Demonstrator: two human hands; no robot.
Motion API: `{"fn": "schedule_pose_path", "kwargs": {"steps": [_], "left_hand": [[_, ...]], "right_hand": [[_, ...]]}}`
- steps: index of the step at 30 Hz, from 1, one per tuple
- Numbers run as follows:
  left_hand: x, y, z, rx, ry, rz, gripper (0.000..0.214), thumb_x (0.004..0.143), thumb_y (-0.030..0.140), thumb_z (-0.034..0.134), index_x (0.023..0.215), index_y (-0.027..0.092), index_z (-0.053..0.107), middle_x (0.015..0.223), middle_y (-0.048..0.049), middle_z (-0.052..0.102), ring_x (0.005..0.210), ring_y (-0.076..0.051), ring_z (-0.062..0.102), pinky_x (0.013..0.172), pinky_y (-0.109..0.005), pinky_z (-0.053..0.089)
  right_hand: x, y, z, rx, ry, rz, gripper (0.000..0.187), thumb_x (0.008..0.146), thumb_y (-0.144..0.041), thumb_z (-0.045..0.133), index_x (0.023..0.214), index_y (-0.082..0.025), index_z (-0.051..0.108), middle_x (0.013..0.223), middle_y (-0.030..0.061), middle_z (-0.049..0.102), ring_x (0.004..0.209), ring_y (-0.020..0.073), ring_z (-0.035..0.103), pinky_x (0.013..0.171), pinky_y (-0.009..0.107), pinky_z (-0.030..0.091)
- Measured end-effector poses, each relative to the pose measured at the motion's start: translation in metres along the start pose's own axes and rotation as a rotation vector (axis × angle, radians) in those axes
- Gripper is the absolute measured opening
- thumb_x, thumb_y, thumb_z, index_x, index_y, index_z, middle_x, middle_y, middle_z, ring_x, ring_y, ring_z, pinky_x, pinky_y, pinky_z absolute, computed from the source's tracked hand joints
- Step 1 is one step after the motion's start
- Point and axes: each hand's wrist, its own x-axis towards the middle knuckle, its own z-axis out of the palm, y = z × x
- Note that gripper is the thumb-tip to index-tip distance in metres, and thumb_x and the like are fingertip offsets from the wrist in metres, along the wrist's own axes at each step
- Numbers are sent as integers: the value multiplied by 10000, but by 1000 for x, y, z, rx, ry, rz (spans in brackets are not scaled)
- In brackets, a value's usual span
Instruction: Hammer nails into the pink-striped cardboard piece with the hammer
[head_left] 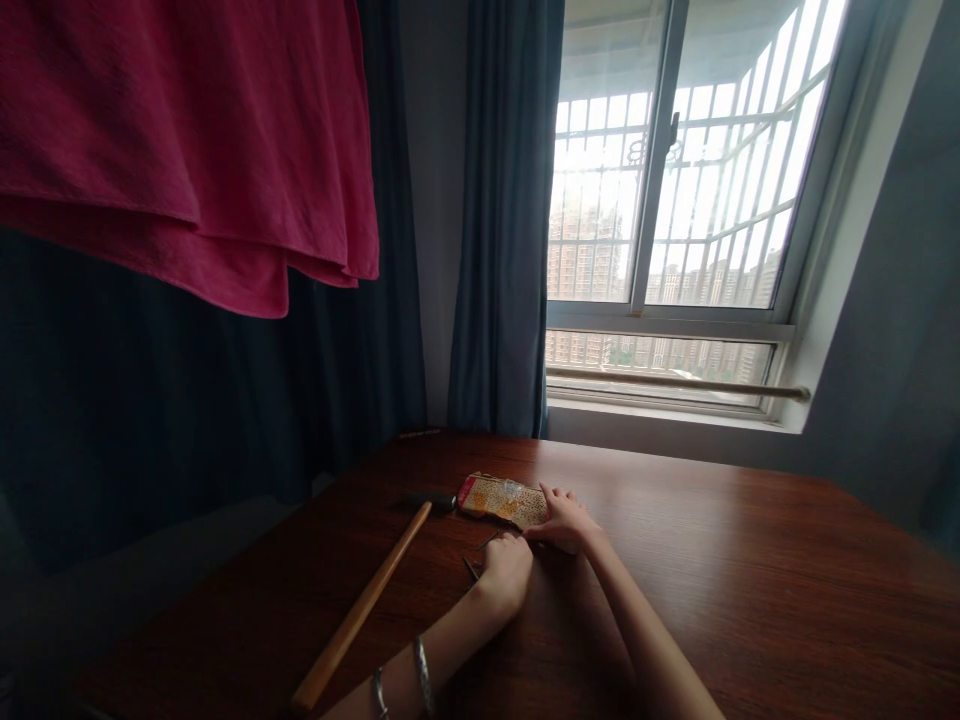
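A long patterned board or flattened pack, cream with brown dots, a red left end and a shiny clear patch, lies on the brown table. My right hand grips its right end, fingers over the far edge and thumb at the near edge. Just in front of the board, my left hand is closed, knuckles up; whatever its fingers hold is hidden. Thin dark nail-like pieces lie beside the left hand. Left of both hands rests a hammer with a long wooden handle and a dark metal head near the board's left end.
The wooden table runs back to a wall and a barred window. Dark blue curtains hang behind and left of the table. A pink towel hangs at the upper left.
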Motion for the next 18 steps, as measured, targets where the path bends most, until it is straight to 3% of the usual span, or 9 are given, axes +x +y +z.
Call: {"fn": "schedule_pose_path", "kwargs": {"steps": [6,10,15,18], "left_hand": [[14,-33,-16,-78,36,6,258,772,193,433,906,148,649,897,-139,656,890,-281,608,734,-370,461],[28,-55,-19,-148,157,-37,266,806,271,395,900,169,622,888,-104,652,882,-244,604,746,-339,449],[57,-83,-23,-239,256,-7,267,796,177,384,974,178,583,1020,-87,601,950,-191,564,790,-278,432],[85,-95,-24,-257,239,114,392,735,62,390,1080,152,554,1093,-90,575,1041,-171,519,893,-255,381]], "right_hand": [[-1,4,-4,3,64,-42,1027,561,-626,611,1397,-290,119,1305,136,393,1183,348,319,892,490,273],[1,6,1,50,114,-16,785,742,-609,418,1393,-245,172,1281,135,443,1184,302,356,916,438,261],[3,9,4,43,146,-12,777,733,-549,480,1383,-212,220,1280,130,474,1167,302,384,934,417,248],[2,10,4,36,171,-33,747,726,-535,508,1366,-239,262,1290,103,475,1162,297,389,925,405,263]]}}
